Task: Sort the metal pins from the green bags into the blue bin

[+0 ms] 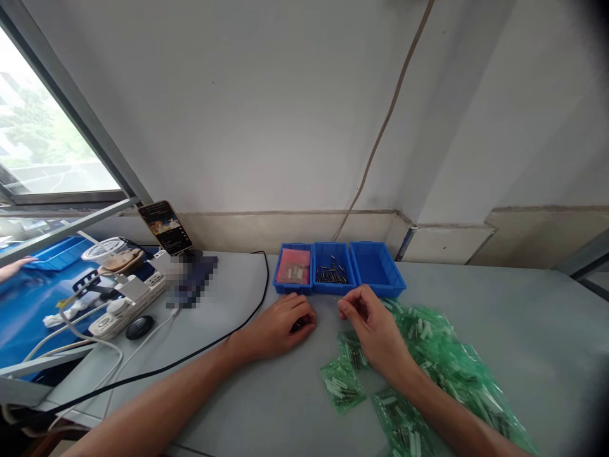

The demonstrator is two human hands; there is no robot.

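Note:
My left hand (285,322) rests on the grey table with its fingers curled over. Small dark metal pieces (297,325) that look like screws show in its hollow. Between the thumb and fingertips of my right hand (368,324), a thin metal screw (337,299) is pinched, pointing left. Just beyond the hands stand three blue bins. The left bin (278,289) holds a pink sheet and a small clear bag. Loose dark screws (332,274) lie in the middle bin (349,279). The right bin (375,263) has a bare floor. Green plastic bags (341,384) with metal and white parts lie around my right forearm.
More green bags (457,362) spread over the table's right side. A black cable (204,349) crosses on the left, near a mouse (139,327), a power strip (124,311) and a propped phone (166,228). Another person's hand (16,268) shows at the far left.

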